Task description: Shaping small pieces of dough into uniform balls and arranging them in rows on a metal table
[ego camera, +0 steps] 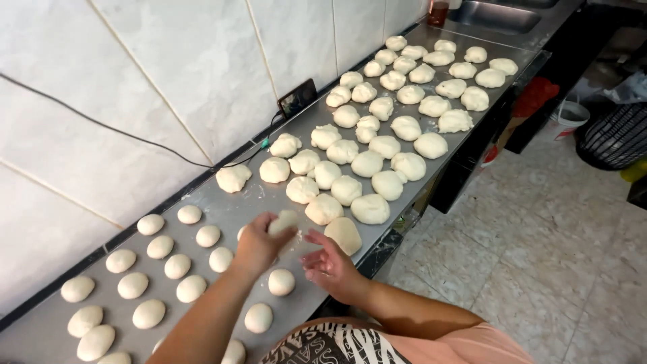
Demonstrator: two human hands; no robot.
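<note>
On the long steel counter (465,47) we see rough lumps of white dough (367,164) crowding the far half, out to its front edge. Smooth round dough balls (177,266) sit in rows on the near half. A black wall socket (297,98) stands behind the lumps, against the tiled wall (168,67).

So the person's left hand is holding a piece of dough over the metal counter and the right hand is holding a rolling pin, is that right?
Not quite. The head view shows the right hand open and empty, with no rolling pin. The left hand does hold a piece of dough over the metal counter.
</note>
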